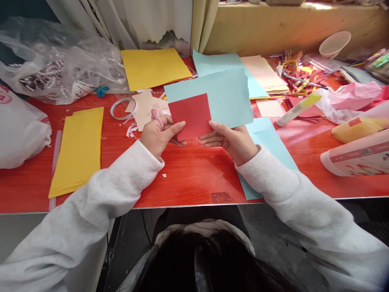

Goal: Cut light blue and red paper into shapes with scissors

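a red square is pinched at both lower corners by the left hand and right hand over a blue sheet, no fold or cut seen yet

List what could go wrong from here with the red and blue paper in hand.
1. The left hand and right hand pinch only the lower edge of the red square, which lies on the blue sheet; the two could slip out of line.
2. A pink loop, perhaps a scissors handle, sits on the left hand's fingers; it might snag or crease the paper.
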### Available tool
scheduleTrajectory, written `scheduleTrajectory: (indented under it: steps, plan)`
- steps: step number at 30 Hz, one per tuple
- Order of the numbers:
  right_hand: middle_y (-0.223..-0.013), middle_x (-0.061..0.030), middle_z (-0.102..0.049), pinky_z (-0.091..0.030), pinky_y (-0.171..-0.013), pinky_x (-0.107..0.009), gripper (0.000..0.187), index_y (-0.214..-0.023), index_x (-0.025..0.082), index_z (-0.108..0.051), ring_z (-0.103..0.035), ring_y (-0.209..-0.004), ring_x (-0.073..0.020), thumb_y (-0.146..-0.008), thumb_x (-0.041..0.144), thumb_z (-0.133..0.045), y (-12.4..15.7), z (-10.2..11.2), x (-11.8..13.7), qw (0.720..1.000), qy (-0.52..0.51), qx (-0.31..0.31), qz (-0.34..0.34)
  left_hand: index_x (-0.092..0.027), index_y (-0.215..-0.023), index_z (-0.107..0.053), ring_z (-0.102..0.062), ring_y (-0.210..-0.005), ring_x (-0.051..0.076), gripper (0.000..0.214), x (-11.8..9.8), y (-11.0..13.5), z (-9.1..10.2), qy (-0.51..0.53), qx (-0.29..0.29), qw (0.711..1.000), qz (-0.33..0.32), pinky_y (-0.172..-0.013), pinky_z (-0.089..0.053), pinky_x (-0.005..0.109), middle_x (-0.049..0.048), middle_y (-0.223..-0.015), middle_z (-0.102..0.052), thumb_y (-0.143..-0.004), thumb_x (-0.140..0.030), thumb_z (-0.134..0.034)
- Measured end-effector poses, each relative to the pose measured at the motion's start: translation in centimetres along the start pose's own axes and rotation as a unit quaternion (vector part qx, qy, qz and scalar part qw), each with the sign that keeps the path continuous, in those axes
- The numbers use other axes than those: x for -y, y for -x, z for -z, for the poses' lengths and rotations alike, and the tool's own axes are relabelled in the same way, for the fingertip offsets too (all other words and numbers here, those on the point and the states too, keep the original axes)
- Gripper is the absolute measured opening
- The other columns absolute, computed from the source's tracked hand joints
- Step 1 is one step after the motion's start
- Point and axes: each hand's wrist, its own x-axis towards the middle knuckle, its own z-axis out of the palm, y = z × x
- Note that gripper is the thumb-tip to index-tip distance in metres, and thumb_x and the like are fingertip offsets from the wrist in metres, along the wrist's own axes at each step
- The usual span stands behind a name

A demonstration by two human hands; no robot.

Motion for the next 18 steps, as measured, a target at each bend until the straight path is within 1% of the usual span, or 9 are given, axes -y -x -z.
scheduleTrajectory:
  steps: [5, 8, 11, 14, 16, 18]
  plan:
    - [-0.067, -0.0065, -0.070, -0.058, -0.062, -0.028, 0.024, -0.081, 0.012, -0.063, -0.067, -0.062, -0.0176, -0.067, 0.030, -0.071, -0.11, 0.06, -0.14, 1.000, -0.004, 0.008, 0.008, -0.015, -0.066, -0.054, -0.061, -0.049, 0.012, 0.018, 0.38, -0.12, 0.07, 0.001, 0.008, 1.000, -0.004, -0.055, -0.056, 0.029, -0.0035, -0.058, -0.057, -0.070, -0.029, -0.065]
    - [-0.067, -0.0062, -0.070, -0.058, -0.061, -0.027, 0.022, -0.080, 0.012, -0.064, -0.067, -0.061, -0.0167, -0.067, 0.028, -0.071, -0.20, 0.20, -0.24, 1.000, -0.009, 0.017, 0.011, -0.015, -0.070, -0.056, -0.060, -0.047, 0.012, 0.022, 0.52, -0.13, 0.07, 0.035, 0.017, 0.999, -0.012, -0.050, -0.055, 0.027, -0.0017, -0.058, -0.060, -0.070, -0.036, -0.063]
    - [-0.067, -0.0070, -0.070, -0.058, -0.061, -0.027, 0.023, -0.076, 0.011, -0.064, -0.067, -0.061, -0.0167, -0.065, 0.030, -0.072, -0.17, 0.23, -0.31, 1.000, -0.008, 0.025, 0.015, -0.014, -0.073, -0.059, -0.060, -0.045, 0.013, 0.026, 0.55, -0.08, 0.04, 0.070, 0.049, 0.996, 0.016, -0.047, -0.054, 0.025, 0.0004, -0.056, -0.062, -0.070, -0.040, -0.064]
    - [-0.069, -0.0076, -0.070, -0.058, -0.063, -0.027, 0.024, -0.074, 0.011, -0.064, -0.067, -0.063, -0.0164, -0.066, 0.033, -0.071, -0.08, 0.10, -0.43, 0.999, 0.005, 0.043, 0.011, -0.013, -0.072, -0.062, -0.060, -0.045, 0.014, 0.025, 0.65, -0.03, -0.08, 0.081, 0.077, 0.992, 0.057, -0.046, -0.054, 0.025, 0.0023, -0.056, -0.065, -0.066, -0.037, -0.068]
    - [-0.073, -0.0083, -0.070, -0.057, -0.067, -0.029, 0.025, -0.075, 0.011, -0.064, -0.067, -0.066, -0.0162, -0.069, 0.035, -0.068, -0.01, 0.12, -0.39, 0.997, 0.026, 0.067, 0.005, -0.012, -0.066, -0.064, -0.061, -0.045, 0.015, 0.023, 0.67, 0.01, -0.19, 0.080, 0.075, 0.991, 0.076, -0.046, -0.054, 0.024, 0.0035, -0.055, -0.065, -0.062, -0.033, -0.071]
    - [-0.078, -0.0090, -0.070, -0.056, -0.071, -0.031, 0.029, -0.078, 0.011, -0.064, -0.067, -0.070, -0.0165, -0.071, 0.039, -0.065, 0.13, 0.48, 0.02, 0.994, 0.070, 0.081, 0.009, -0.011, -0.059, -0.064, -0.061, -0.045, 0.015, 0.022, 0.53, 0.05, -0.23, 0.064, 0.060, 0.993, 0.077, -0.046, -0.054, 0.023, 0.0041, -0.052, -0.065, -0.061, -0.031, -0.072]
